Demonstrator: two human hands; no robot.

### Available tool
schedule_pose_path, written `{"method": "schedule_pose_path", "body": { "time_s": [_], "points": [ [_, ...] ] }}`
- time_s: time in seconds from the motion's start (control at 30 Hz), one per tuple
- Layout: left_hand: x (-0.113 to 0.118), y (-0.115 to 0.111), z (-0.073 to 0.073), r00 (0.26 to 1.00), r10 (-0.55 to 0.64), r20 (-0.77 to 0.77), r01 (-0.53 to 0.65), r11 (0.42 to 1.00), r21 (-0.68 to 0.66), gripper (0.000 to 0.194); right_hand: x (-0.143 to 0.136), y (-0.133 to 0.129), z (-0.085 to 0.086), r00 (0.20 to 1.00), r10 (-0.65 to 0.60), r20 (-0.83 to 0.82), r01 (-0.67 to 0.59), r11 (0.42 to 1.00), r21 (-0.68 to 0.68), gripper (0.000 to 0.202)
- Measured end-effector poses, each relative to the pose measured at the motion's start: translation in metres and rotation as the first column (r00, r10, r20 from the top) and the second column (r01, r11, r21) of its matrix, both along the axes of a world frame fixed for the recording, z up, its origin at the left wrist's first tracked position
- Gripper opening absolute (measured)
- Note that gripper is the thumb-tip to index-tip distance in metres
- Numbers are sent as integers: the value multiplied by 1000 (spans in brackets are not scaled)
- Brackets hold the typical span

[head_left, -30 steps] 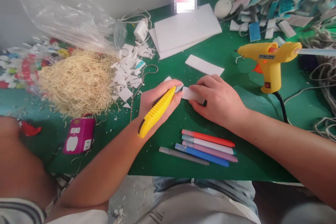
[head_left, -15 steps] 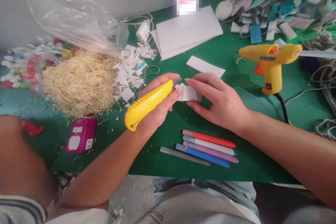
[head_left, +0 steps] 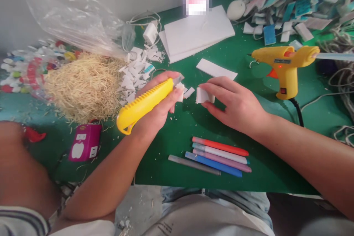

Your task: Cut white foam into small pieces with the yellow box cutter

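Observation:
My left hand (head_left: 159, 105) is closed round a yellow utility knife (head_left: 145, 105), its blade pointing up and to the right. A small white scrap (head_left: 180, 92) is pinched at the thumb tip of that hand. My right hand (head_left: 235, 101) grips a short piece of white foam board (head_left: 204, 96) between thumb and fingers. In the gap between the hands a thin white offcut (head_left: 189, 92) lies on the green table (head_left: 177, 132). Behind the right hand rests a longer white strip (head_left: 216, 69).
Several markers (head_left: 221, 146) lie near the front edge. A yellow glue gun (head_left: 287, 68) with a lit red light stands at right. White sheets (head_left: 197, 33) lie at the back. Straw (head_left: 85, 84), foam scraps (head_left: 132, 77) and a purple box (head_left: 85, 142) are at left.
The white piece has come apart. My left hand has moved left with the knife and a small scrap, while the right keeps the larger part. A thin offcut now lies between them.

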State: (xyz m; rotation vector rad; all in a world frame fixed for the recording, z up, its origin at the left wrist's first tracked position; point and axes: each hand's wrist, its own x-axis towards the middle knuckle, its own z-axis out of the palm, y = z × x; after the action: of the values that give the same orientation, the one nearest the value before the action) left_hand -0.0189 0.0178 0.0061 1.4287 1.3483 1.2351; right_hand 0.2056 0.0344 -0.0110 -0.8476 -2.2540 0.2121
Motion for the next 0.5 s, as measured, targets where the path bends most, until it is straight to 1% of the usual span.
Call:
{"method": "schedule_pose_path", "body": {
  "time_s": [0.1, 0.17, 0.23, 0.3, 0.37, 0.5],
  "points": [
    [-4, 0, 1, 976, 51, -210, -31, 995, 97, 29, 1, 1, 0, 999, -18, 38, 17, 1000, 11, 31],
    [-4, 0, -2, 941, 61, -333, 0, 984, 180, 27, 1, 0, 0, 996, -26, 87, 26, 1000, 1, 32],
    [-5, 2, -6, 903, 57, -426, 58, 966, 250, 26, 1, 0, 0, 987, -42, 153, 45, 999, -19, 31],
    [-6, 4, -11, 860, 46, -509, 119, 950, 288, 26, 2, 1, 0, 975, -64, 215, 71, 997, -28, 30],
    [-8, 7, -13, 813, 51, -581, 153, 943, 297, 27, 2, 1, 1, 964, -87, 251, 98, 995, -32, 28],
    [-11, 9, -12, 764, 96, -638, 158, 931, 329, 26, 2, 1, 1, 956, -99, 278, 122, 990, -66, 30]
  ]
}}
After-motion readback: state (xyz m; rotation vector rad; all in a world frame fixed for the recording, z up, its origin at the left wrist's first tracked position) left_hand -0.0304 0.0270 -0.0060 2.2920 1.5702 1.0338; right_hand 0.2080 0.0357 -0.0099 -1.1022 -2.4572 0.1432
